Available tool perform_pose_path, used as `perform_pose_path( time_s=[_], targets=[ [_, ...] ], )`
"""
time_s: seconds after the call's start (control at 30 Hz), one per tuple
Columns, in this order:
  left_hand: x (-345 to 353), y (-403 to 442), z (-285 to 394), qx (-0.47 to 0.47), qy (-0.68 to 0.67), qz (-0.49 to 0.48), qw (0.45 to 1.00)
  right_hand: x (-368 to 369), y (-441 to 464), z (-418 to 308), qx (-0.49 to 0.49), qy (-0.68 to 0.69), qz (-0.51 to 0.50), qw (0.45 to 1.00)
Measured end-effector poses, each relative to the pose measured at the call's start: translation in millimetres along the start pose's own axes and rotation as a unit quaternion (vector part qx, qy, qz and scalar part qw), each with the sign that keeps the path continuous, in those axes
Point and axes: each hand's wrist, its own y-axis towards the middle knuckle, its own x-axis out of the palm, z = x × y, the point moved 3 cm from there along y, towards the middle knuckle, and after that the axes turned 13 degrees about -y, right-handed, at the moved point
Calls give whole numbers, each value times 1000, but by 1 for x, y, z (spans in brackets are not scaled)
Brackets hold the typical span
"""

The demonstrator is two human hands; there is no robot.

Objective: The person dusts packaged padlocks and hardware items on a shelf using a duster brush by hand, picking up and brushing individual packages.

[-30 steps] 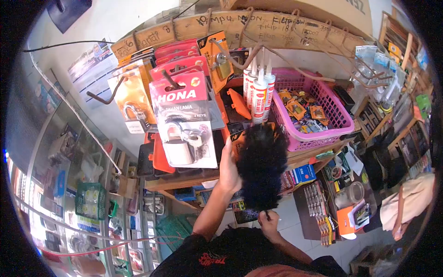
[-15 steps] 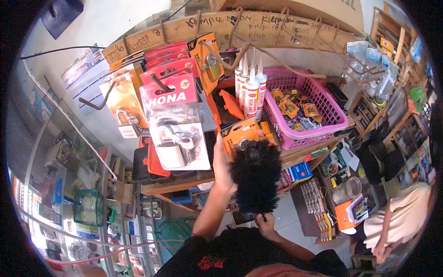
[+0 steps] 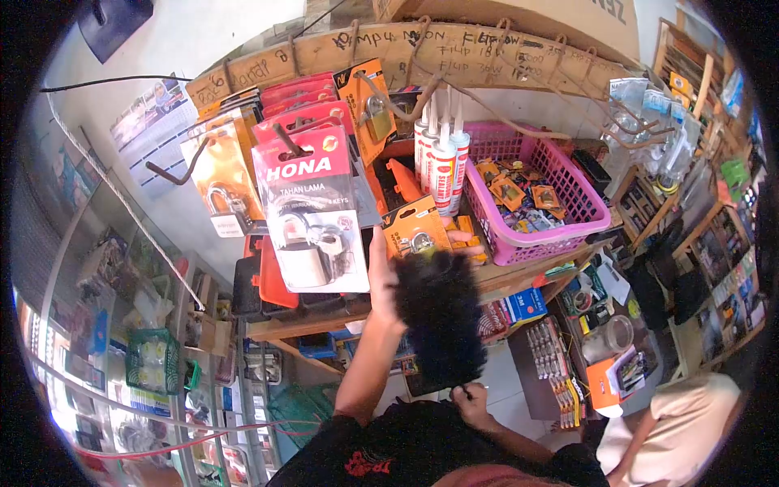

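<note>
My left hand (image 3: 382,284) is closed around an orange-carded padlock pack (image 3: 412,226), holding it in front of the shelf; its fingers are partly hidden. Below, my right hand (image 3: 471,401) grips the handle of a black bristle brush (image 3: 439,325). Blurred by motion, the bristles cover the pack's lower part. Just left of my left hand hangs a red and grey HONA padlock pack (image 3: 312,219) on a metal hook. Another orange padlock pack (image 3: 369,114) hangs above.
White sealant tubes (image 3: 441,166) stand behind the pack. Beside them sits a pink basket (image 3: 542,248) of small packets. Metal hooks (image 3: 166,174) jut from a wooden board (image 3: 479,53). A person in a beige top (image 3: 682,422) is at lower right.
The brush has shifted slightly left and up over the pack, and its bristles are more blurred. My left hand still holds the pack. The other person appears farther left.
</note>
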Motion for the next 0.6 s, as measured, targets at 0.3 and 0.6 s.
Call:
perform_pose_path(
  time_s=[0.3,0.6],
  targets=[
    [-13,-7,2,161,143,59,975,-9,20,-62,69,5,29,997],
    [-26,-7,6,-76,-67,-17,995,-4,15,-38,2,-81,17,997]
  ],
)
